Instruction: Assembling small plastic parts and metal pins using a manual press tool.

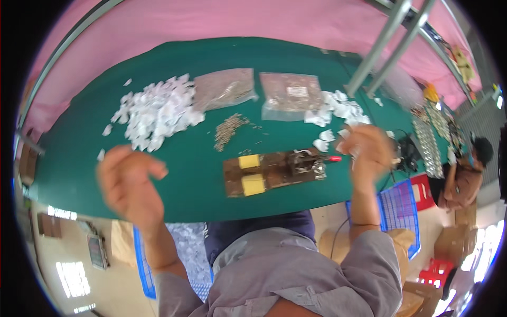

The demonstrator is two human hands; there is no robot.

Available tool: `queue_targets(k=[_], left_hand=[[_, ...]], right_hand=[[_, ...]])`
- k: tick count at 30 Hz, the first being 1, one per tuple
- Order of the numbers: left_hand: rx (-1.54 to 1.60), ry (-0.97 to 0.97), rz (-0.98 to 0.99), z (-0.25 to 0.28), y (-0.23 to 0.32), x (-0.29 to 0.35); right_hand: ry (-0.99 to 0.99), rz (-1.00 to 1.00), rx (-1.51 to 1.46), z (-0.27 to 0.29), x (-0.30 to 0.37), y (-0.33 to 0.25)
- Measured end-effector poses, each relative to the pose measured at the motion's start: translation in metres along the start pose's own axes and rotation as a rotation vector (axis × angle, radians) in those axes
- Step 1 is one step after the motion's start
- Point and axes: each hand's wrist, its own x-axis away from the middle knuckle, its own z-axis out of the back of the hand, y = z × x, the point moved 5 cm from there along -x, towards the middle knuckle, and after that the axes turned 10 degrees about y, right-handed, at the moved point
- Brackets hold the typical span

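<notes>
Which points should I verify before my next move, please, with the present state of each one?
1. Left hand free: cannot tell; it is blurred, though no piece shows in it.
2. Right hand free: cannot tell; blur hides whether it grips the white bit near its fingers.
3. Brown board lying on the green table: ok.
4. Small metal pieces all in one pile: not ok; a few lie loose beside it.
5. Large white heap clear of the board: ok, it is farther left.
</notes>
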Motion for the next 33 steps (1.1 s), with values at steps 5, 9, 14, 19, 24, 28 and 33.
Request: queue_targets(k=[5, 9, 14, 19, 24, 28, 33], left_hand=[[-0.175, -0.231, 0.7, -0.031, -0.16, 0.039], [-0.255, -0.231, 0.731, -0.017, -0.21, 0.045], [-0.41, -0.166, 0.672, 0.002, -0.236, 0.05], [-0.592, 0.104, 0.578, 0.054, -0.232, 0.027], [-0.783, 0.189, 0.341, 0.084, -0.237, 0.018], [-1.012, -0.183, 0.27, 0.036, -0.257, 0.021], [-1.137, -0.394, -0.067, 0.008, -0.272, 0.018]], right_hand=[[-0.447, -0.256, 0.459, -0.018, 0.026, 0.091], [-0.5, -0.236, 0.531, -0.019, 0.033, 0.119], [-0.781, -0.272, 0.57, -0.058, 0.032, 0.15], [-0.96, -0.184, 0.586, -0.087, 0.033, 0.164], [-1.001, -0.187, 0.55, -0.117, 0.025, 0.163], [-1.032, -0.235, 0.448, -0.132, 0.033, 0.171], [-1.101, -0.172, 0.427, -0.134, 0.041, 0.164]])
